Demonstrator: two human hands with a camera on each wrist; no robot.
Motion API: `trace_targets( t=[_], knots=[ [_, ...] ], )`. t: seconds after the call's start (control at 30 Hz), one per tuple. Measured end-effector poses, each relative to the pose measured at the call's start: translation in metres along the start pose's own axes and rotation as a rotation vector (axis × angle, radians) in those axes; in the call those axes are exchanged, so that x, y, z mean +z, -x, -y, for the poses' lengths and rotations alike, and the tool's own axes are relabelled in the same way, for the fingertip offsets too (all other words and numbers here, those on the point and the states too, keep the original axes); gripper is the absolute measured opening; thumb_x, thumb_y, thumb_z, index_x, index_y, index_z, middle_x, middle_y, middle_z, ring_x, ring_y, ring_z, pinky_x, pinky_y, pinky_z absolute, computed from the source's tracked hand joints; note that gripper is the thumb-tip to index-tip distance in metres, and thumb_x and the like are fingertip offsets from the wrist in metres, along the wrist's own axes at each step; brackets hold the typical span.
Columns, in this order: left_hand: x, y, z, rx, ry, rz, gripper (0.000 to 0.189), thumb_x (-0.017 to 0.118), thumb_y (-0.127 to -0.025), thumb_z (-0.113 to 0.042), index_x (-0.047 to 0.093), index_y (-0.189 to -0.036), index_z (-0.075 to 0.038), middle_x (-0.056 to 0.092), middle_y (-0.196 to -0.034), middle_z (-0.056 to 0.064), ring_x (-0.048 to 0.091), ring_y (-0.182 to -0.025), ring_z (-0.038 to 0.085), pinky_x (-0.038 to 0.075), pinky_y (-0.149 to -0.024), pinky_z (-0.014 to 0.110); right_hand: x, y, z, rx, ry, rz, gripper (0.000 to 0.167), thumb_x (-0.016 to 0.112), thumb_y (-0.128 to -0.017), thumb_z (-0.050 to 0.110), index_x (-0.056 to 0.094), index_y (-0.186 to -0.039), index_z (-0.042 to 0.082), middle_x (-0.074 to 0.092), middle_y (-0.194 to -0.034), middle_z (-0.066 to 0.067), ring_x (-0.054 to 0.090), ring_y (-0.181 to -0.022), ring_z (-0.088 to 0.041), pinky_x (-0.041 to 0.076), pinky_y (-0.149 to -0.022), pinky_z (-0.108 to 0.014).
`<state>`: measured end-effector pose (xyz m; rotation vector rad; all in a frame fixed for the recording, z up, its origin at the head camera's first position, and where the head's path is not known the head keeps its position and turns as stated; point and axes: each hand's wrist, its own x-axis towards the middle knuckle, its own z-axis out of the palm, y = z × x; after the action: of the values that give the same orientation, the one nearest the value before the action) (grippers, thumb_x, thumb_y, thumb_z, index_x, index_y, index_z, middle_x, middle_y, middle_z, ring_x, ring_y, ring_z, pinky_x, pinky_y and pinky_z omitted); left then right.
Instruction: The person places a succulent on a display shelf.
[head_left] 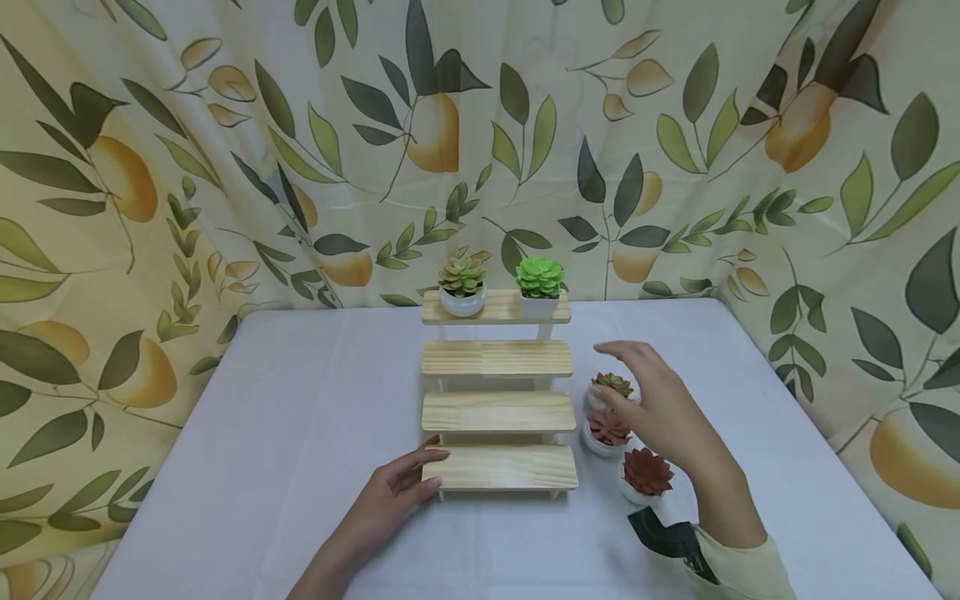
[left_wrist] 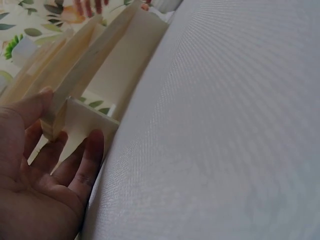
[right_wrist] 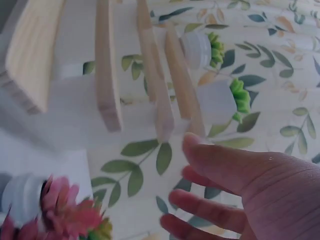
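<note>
Stand point(head_left: 498, 412), four-tiered, pale wood boards on white supports: mid-table, lowest board nearest the person. Left hand point(head_left: 393, 492): pinching the left end of that board, thumb on top, fingers beneath; an upward or sideways tug here could tilt the whole stand. Top board, two potted plants: one olive-green point(head_left: 462, 283), one bright green point(head_left: 540, 279); pots on a narrow ledge, likely to slide or topple if the stand were jolted. Right hand point(head_left: 663, 408): thumb and fingers spread, nothing held, beside the stand's right side. Below and near it, three potted plants: brownish-green point(head_left: 613, 383), pink point(head_left: 607, 427), dark red point(head_left: 648, 472); closely grouped, so a careless fingertip might knock one into its neighbour. Right sleeve point(head_left: 742, 571), with black band point(head_left: 667, 537): near the dark red plant, and might brush it over. White tablecloth point(head_left: 300, 417): a snag could shift everything standing on it.
</note>
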<state>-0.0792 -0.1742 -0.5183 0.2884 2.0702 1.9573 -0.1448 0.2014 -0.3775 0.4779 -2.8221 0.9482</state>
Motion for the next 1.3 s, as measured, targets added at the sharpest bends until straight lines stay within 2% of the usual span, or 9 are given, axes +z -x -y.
trace_targets(
  t=[0.13, 0.23, 0.43, 0.6, 0.67, 0.7, 0.9, 1.1, 1.3],
  knots=[
    [0.001, 0.0, 0.0, -0.001, -0.015, -0.007, 0.039, 0.071, -0.101, -0.022, 0.065, -0.139, -0.017, 0.037, -0.164, 0.003, 0.035, -0.147, 0.031, 0.027, -0.118, 0.043, -0.006, 0.029, -0.02, 0.052, -0.012, 0.1, 0.045, 0.078, -0.096, 0.021, 0.062, -0.135, 0.007, 0.056, -0.142, -0.022, 0.035, -0.144, -0.05, 0.032, -0.106, -0.075],
    [0.001, 0.0, 0.0, 0.002, -0.019, -0.014, 0.038, 0.071, -0.101, -0.021, 0.066, -0.138, -0.017, 0.038, -0.163, 0.003, 0.034, -0.148, 0.028, 0.028, -0.118, 0.04, -0.004, 0.046, -0.037, 0.061, -0.04, 0.108, 0.045, 0.081, -0.093, 0.026, 0.065, -0.132, 0.009, 0.057, -0.143, -0.022, 0.028, -0.146, -0.053, 0.027, -0.106, -0.079],
    [0.0, 0.002, 0.002, -0.013, -0.014, -0.022, 0.039, 0.072, -0.1, -0.021, 0.066, -0.138, -0.017, 0.038, -0.163, 0.005, 0.036, -0.147, 0.029, 0.032, -0.116, 0.036, 0.008, 0.074, -0.066, 0.025, -0.132, 0.037, 0.041, 0.087, -0.087, 0.028, 0.071, -0.123, 0.017, 0.058, -0.139, -0.009, 0.045, -0.135, -0.042, 0.041, -0.094, -0.077],
    [0.001, 0.001, 0.003, -0.022, -0.012, -0.022, 0.038, 0.072, -0.1, -0.023, 0.067, -0.137, -0.018, 0.038, -0.163, 0.002, 0.034, -0.148, 0.028, 0.031, -0.117, 0.039, 0.019, 0.09, -0.089, -0.025, -0.231, 0.016, 0.047, 0.089, -0.084, 0.016, 0.07, -0.127, 0.016, 0.056, -0.141, -0.006, 0.047, -0.134, -0.014, 0.049, -0.103, -0.034],
    [0.002, 0.001, 0.002, -0.016, -0.018, -0.023, 0.038, 0.072, -0.1, -0.023, 0.067, -0.137, -0.019, 0.038, -0.163, 0.001, 0.031, -0.15, 0.027, 0.026, -0.118, 0.04, 0.025, 0.095, -0.1, -0.054, -0.285, 0.012, 0.051, 0.089, -0.083, 0.009, 0.068, -0.13, 0.012, 0.056, -0.141, -0.009, 0.048, -0.131, -0.005, 0.046, -0.098, -0.017],
    [0.002, 0.001, 0.002, -0.013, -0.016, -0.021, 0.038, 0.072, -0.1, -0.023, 0.067, -0.137, -0.019, 0.037, -0.163, 0.001, 0.03, -0.15, 0.027, 0.026, -0.119, 0.041, 0.027, 0.096, -0.105, -0.067, -0.319, 0.01, 0.053, 0.088, -0.082, 0.005, 0.067, -0.131, 0.01, 0.056, -0.141, -0.012, 0.049, -0.13, -0.002, 0.045, -0.098, -0.015],
    [0.002, 0.001, 0.0, -0.001, -0.015, -0.012, 0.038, 0.071, -0.101, -0.023, 0.066, -0.138, -0.019, 0.035, -0.164, 0.002, 0.029, -0.15, 0.029, 0.024, -0.119, 0.044, 0.038, 0.099, -0.123, -0.097, -0.411, 0.033, 0.058, 0.087, -0.082, -0.001, 0.064, -0.134, 0.009, 0.056, -0.141, -0.018, 0.051, -0.132, -0.005, 0.046, -0.098, -0.016],
    [0.002, -0.001, 0.002, 0.005, -0.043, -0.008, 0.039, 0.07, -0.101, -0.025, 0.065, -0.14, -0.021, 0.041, -0.161, 0.007, 0.033, -0.149, 0.03, 0.026, -0.118, 0.046, 0.041, 0.099, -0.122, -0.107, -0.455, 0.061, 0.065, 0.089, -0.079, 0.001, 0.062, -0.137, 0.009, 0.059, -0.141, -0.012, 0.052, -0.13, -0.007, 0.043, -0.101, -0.015],
    [0.002, -0.002, 0.001, -0.005, -0.046, -0.007, 0.039, 0.069, -0.102, -0.025, 0.064, -0.14, -0.02, 0.039, -0.162, 0.009, 0.034, -0.147, 0.036, 0.031, -0.116, 0.047, 0.045, 0.098, -0.121, -0.136, -0.455, 0.054, 0.071, 0.092, -0.075, 0.002, 0.061, -0.138, 0.008, 0.064, -0.134, -0.01, 0.057, -0.124, -0.006, 0.043, -0.101, -0.014]
  ],
)
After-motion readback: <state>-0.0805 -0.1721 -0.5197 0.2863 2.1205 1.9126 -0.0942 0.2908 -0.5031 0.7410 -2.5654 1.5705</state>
